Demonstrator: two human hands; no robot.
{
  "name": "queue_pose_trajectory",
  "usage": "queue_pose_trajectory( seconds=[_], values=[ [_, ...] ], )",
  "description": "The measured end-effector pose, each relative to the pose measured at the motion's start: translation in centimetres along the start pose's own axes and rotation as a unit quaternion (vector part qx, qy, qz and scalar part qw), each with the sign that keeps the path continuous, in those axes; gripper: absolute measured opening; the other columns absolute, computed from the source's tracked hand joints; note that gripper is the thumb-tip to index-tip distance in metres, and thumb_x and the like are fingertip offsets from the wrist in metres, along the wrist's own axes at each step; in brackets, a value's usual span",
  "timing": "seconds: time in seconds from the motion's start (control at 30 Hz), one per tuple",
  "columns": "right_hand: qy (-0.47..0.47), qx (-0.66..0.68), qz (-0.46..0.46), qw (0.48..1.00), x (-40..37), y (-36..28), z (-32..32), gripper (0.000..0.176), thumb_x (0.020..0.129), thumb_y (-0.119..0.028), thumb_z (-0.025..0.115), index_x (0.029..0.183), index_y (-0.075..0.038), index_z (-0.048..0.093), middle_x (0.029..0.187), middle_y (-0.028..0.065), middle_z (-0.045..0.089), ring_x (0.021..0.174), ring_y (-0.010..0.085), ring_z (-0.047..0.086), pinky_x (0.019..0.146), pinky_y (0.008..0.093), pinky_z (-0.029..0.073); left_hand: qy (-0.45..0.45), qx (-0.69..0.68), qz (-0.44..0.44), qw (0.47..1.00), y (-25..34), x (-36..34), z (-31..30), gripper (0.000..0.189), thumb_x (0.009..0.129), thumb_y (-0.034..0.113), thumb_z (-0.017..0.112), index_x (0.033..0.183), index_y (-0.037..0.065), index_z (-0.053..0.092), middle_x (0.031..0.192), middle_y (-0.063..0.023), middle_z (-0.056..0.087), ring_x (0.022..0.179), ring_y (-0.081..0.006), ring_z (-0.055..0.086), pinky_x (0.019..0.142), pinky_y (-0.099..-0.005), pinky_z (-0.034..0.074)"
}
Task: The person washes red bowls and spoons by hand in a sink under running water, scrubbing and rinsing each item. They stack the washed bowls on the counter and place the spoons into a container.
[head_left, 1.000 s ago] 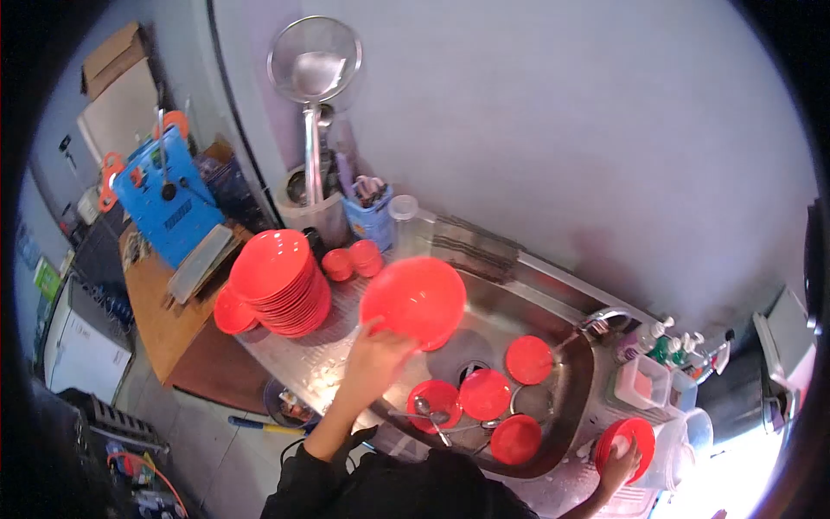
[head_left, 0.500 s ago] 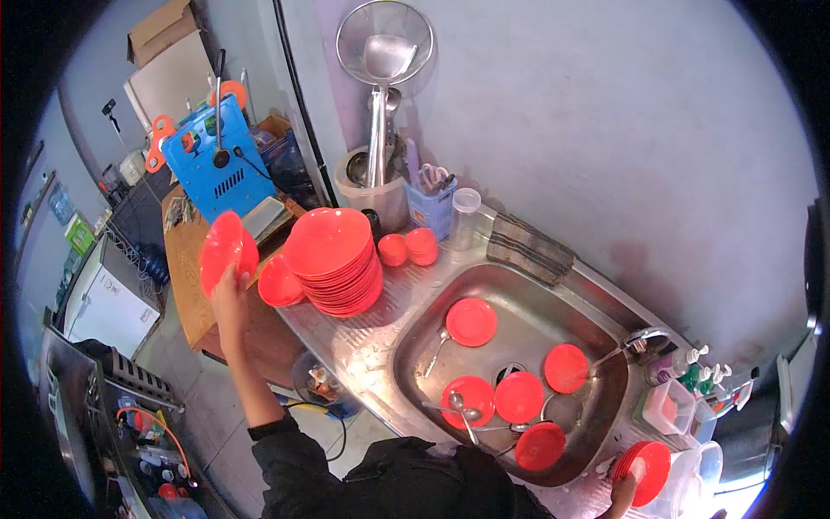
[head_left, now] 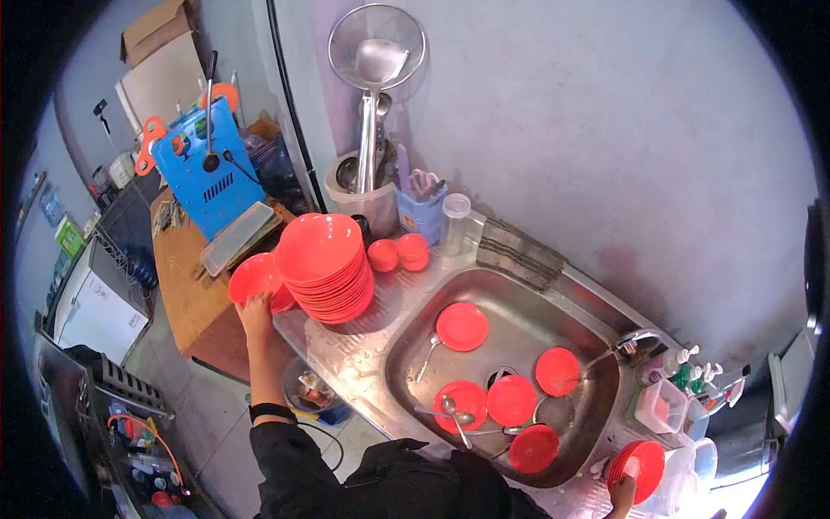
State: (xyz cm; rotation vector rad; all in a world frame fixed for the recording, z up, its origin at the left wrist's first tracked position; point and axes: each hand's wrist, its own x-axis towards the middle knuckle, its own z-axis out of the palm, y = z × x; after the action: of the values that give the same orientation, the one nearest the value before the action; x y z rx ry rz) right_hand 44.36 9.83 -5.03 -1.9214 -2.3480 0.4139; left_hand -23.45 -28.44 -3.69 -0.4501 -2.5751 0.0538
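Note:
My left hand (head_left: 254,318) is at the left end of the counter, fingers closed on the near rim of a red bowl (head_left: 252,281). That bowl is tilted against the left side of a tall stack of red bowls (head_left: 322,259). At the lower right, my right hand (head_left: 622,497) grips a small stack of red plates (head_left: 641,471), thumb over the top plate and other fingers hidden. In the steel sink (head_left: 406,333) lie several red plates (head_left: 511,400), with spoons (head_left: 454,410) on and beside them.
Small red dishes (head_left: 411,251) are stacked behind the tall bowls. Farther back stand a tub of ladles (head_left: 361,203), a blue basket (head_left: 421,214) and a clear cup (head_left: 456,223). Soap bottles (head_left: 692,372) and plastic containers (head_left: 661,406) line the right side, near the faucet (head_left: 635,339).
My left hand has lowered the raised red bowl down and right, to beside the tall stack. My right hand stays on the plate stack. The view has shifted slightly.

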Motion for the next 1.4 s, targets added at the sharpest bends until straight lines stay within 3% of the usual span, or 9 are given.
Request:
queue_pose_trajectory(
  seconds=[0.2, 0.4, 0.53, 0.6, 0.73, 0.8, 0.97, 1.23, 1.4],
  values=[
    [0.057, 0.010, -0.026, 0.998, 0.0, 0.7, 0.8, 0.022, 0.058, -0.003, 0.052, 0.079, 0.003, 0.055, 0.073, 0.0219, 0.053, 0.073, 0.0361, 0.050, 0.066, 0.0420, 0.039, -0.122, 0.026, -0.005, 0.992, 0.8, 0.3, 0.9, 0.027, 0.073, 0.016, 0.042, 0.098, 0.019, 0.052, 0.095, 0.0005, 0.054, 0.094, -0.0163, 0.045, 0.087, -0.0495, 0.022],
    [0.084, -0.045, 0.019, 0.995, 0.0, -1.1, 1.0, 0.020, 0.063, -0.017, 0.057, 0.077, -0.004, 0.056, 0.076, 0.0184, 0.054, 0.076, 0.0339, 0.050, 0.064, 0.0409, 0.040, -0.075, -0.005, 0.008, 0.997, 0.2, 0.4, 4.1, 0.032, 0.072, 0.013, 0.042, 0.104, 0.013, 0.048, 0.102, -0.0031, 0.050, 0.100, -0.0195, 0.042, 0.091, -0.0502, 0.013],
    [0.203, -0.056, -0.012, 0.977, -0.7, -2.8, 0.8, 0.015, 0.059, -0.014, 0.057, 0.069, -0.003, 0.057, 0.066, 0.0163, 0.054, 0.064, 0.0327, 0.051, 0.058, 0.0393, 0.040, -0.055, -0.090, 0.020, 0.994, -4.0, 0.6, 10.8, 0.031, 0.075, 0.014, 0.034, 0.103, 0.014, 0.049, 0.106, -0.0051, 0.048, 0.101, -0.0190, 0.042, 0.086, -0.0443, 0.019],
    [0.197, 0.082, 0.031, 0.976, -1.3, -5.1, -1.2, 0.021, 0.053, -0.012, 0.061, 0.068, 0.002, 0.058, 0.067, 0.0187, 0.055, 0.066, 0.0321, 0.052, 0.062, 0.0379, 0.041, -0.128, -0.063, -0.017, 0.990, -2.7, 0.9, 7.4, 0.035, 0.074, 0.014, 0.036, 0.109, 0.015, 0.044, 0.117, -0.0057, 0.039, 0.108, -0.0203, 0.036, 0.083, -0.0512, 0.020],
    [0.191, 0.051, 0.076, 0.977, -2.1, -6.4, -2.7, 0.016, 0.063, -0.011, 0.048, 0.072, -0.004, 0.059, 0.067, 0.0150, 0.055, 0.065, 0.0315, 0.053, 0.060, 0.0379, 0.042, -0.005, -0.022, -0.056, 0.998, -1.8, -0.1, 5.9, 0.048, 0.073, 0.020, 0.045, 0.119, 0.019, 0.031, 0.125, -0.0047, 0.027, 0.110, -0.0255, 0.033, 0.082, -0.0555, 0.022],
    [0.180, 0.078, 0.106, 0.975, -2.0, -5.1, -1.7, 0.018, 0.064, -0.011, 0.047, 0.076, -0.005, 0.059, 0.071, 0.0139, 0.055, 0.068, 0.0305, 0.053, 0.061, 0.0372, 0.042, 0.009, -0.037, -0.150, 0.988, -1.4, -0.1, 5.9, 0.045, 0.074, 0.022, 0.046, 0.117, 0.016, 0.034, 0.119, -0.0089, 0.035, 0.109, -0.0249, 0.033, 0.081, -0.0454, 0.030],
    [0.240, 0.075, 0.096, 0.963, -2.4, -6.8, -2.9, 0.015, 0.064, -0.009, 0.046, 0.075, -0.006, 0.057, 0.072, 0.0111, 0.055, 0.070, 0.0271, 0.053, 0.064, 0.0362, 0.040, 0.277, -0.202, -0.050, 0.938, 4.1, -0.9, -0.3, 0.028, 0.078, 0.023, 0.044, 0.100, 0.008, 0.051, 0.104, -0.0141, 0.045, 0.095, -0.0282, 0.045, 0.076, -0.0366, 0.038],
    [0.303, -0.012, -0.066, 0.951, -2.4, -13.4, -5.6, 0.013, 0.062, -0.009, 0.049, 0.074, -0.008, 0.053, 0.071, 0.0088, 0.052, 0.073, 0.0240, 0.049, 0.065, 0.0351, 0.036, 0.313, -0.263, 0.150, 0.900, 16.7, -2.0, -9.4, 0.013, 0.073, 0.006, 0.046, 0.081, 0.007, 0.056, 0.095, -0.0081, 0.049, 0.092, -0.0246, 0.046, 0.084, -0.0431, 0.032],
    [0.197, 0.189, -0.070, 0.959, -0.3, -17.0, -0.8, 0.012, 0.069, -0.011, 0.053, 0.080, -0.006, 0.051, 0.076, 0.0100, 0.052, 0.070, 0.0238, 0.051, 0.060, 0.0352, 0.040, 0.279, -0.280, 0.245, 0.885, 20.9, -4.2, -10.7, 0.012, 0.070, 0.001, 0.049, 0.077, 0.009, 0.055, 0.089, -0.0064, 0.050, 0.090, -0.0214, 0.047, 0.092, -0.0480, 0.020]
  ],
)
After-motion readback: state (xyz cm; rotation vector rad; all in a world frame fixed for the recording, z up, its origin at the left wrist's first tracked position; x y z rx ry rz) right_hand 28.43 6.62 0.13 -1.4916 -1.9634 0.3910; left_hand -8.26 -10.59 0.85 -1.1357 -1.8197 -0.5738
